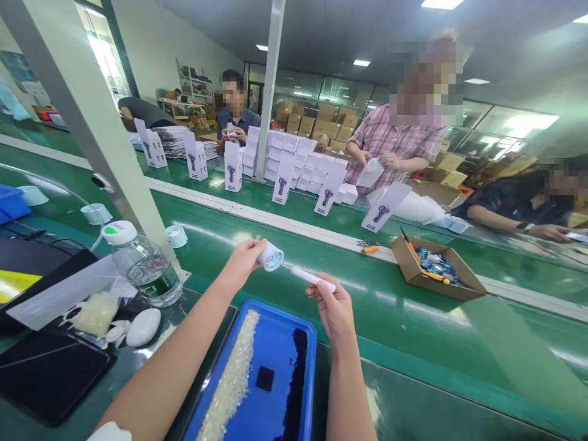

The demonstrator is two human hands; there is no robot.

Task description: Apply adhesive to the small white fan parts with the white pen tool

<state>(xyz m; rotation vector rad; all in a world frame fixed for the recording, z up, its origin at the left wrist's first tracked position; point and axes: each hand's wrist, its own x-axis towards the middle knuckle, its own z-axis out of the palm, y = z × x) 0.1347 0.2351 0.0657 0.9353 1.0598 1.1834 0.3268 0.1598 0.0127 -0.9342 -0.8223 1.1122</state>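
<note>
My left hand (244,264) is closed around a small pale-blue, cup-shaped plastic part (272,258), its open end turned to the right. My right hand (333,304) pinches a white pen-shaped tool (312,278) with a thin tip that points at the part's open end. Whether the tip touches the part I cannot tell. Below both hands lies a blue tray (313,355), with small clear pieces (232,373) along its left side, small black pieces (296,380) along its right, and a dark square (265,378) between them.
A water bottle (149,275), a white computer mouse (144,327) and a black tablet (50,373) are at the left. Across the green belt (367,275) stand white printed boxes (233,168); a cardboard box of parts (436,269) sits right. Co-workers (395,138) work opposite. A post (87,122) rises left.
</note>
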